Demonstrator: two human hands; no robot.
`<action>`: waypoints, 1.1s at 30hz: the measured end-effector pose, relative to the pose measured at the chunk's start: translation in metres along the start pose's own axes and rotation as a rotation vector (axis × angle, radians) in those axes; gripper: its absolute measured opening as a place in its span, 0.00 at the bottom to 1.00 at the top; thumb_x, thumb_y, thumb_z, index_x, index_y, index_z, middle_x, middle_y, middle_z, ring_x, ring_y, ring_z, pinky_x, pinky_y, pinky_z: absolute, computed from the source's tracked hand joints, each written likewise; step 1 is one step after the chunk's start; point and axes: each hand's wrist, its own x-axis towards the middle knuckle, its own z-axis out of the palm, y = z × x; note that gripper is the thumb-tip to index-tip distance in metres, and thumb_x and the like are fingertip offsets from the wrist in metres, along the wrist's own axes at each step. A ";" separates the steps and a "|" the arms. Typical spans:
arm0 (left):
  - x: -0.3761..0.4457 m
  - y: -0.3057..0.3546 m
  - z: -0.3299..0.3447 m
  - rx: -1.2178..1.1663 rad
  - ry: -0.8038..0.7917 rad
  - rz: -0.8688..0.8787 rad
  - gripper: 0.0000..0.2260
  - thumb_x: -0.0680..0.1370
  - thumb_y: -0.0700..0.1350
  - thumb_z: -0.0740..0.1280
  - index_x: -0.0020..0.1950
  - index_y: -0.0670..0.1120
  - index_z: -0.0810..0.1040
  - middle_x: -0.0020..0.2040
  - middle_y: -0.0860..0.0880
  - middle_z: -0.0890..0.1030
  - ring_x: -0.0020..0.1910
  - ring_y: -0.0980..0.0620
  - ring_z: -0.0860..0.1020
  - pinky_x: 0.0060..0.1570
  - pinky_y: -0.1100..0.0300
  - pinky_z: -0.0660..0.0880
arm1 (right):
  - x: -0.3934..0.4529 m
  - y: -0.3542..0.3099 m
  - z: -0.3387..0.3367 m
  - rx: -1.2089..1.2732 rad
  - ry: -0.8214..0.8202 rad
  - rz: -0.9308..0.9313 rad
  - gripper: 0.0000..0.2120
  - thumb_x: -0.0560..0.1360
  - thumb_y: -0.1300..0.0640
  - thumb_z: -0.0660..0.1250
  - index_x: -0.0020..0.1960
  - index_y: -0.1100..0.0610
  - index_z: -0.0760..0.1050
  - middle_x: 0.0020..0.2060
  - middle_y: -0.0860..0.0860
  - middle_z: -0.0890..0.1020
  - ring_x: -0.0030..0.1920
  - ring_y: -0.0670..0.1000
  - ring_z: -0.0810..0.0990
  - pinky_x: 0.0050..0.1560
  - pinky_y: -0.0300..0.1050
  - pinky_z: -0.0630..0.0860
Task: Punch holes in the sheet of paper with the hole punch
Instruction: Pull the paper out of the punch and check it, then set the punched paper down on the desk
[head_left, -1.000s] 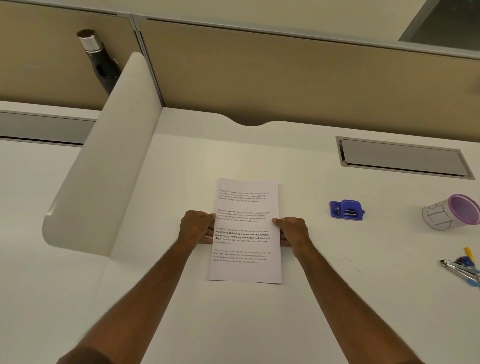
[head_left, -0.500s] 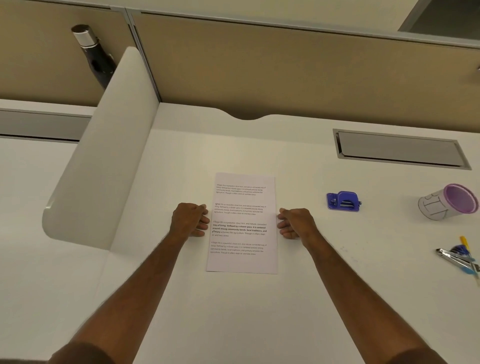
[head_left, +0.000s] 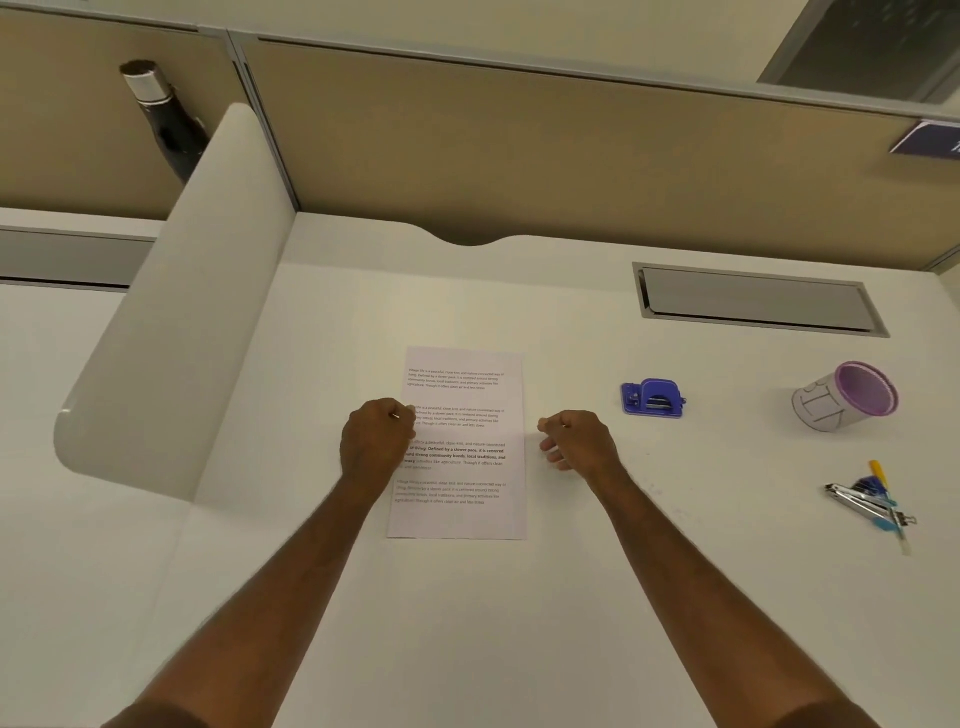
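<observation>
**Entry: paper released, punch untouched**

Left hand (head_left: 378, 439): loosely curled, empty, now overlapping the sheet's left edge. Right hand (head_left: 576, 439): half-open, empty, has come off the sheet of paper (head_left: 460, 462), which lies flat mid-desk. Hole punch (head_left: 653, 398): farther right, well apart. Judgement: fetching it comes next.

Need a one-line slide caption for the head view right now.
Both hands, left and right, flank the printed sheet; blue hole punch sits untouched to its right.

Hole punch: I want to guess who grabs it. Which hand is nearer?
Right. The right hand sits between the sheet and the hole punch; the left hand is across the sheet.
</observation>
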 end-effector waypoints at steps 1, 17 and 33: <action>-0.007 0.005 0.005 0.043 0.011 0.047 0.10 0.78 0.50 0.65 0.44 0.48 0.83 0.38 0.51 0.86 0.41 0.49 0.85 0.47 0.53 0.80 | -0.003 -0.001 -0.003 -0.035 0.011 -0.021 0.08 0.76 0.50 0.67 0.43 0.53 0.81 0.34 0.49 0.86 0.31 0.49 0.83 0.42 0.48 0.83; -0.128 0.090 0.196 0.299 -0.086 0.633 0.31 0.82 0.58 0.61 0.82 0.49 0.55 0.82 0.49 0.54 0.82 0.49 0.50 0.80 0.48 0.47 | -0.037 0.105 -0.134 -0.319 0.256 -0.377 0.09 0.80 0.51 0.65 0.58 0.50 0.80 0.56 0.46 0.83 0.52 0.47 0.82 0.55 0.44 0.77; -0.114 0.094 0.240 0.705 -0.066 0.589 0.35 0.81 0.64 0.41 0.83 0.46 0.47 0.83 0.46 0.45 0.82 0.46 0.42 0.80 0.45 0.41 | -0.020 0.166 -0.183 -0.599 0.160 -0.552 0.30 0.83 0.42 0.56 0.80 0.54 0.56 0.80 0.51 0.59 0.80 0.51 0.56 0.78 0.46 0.53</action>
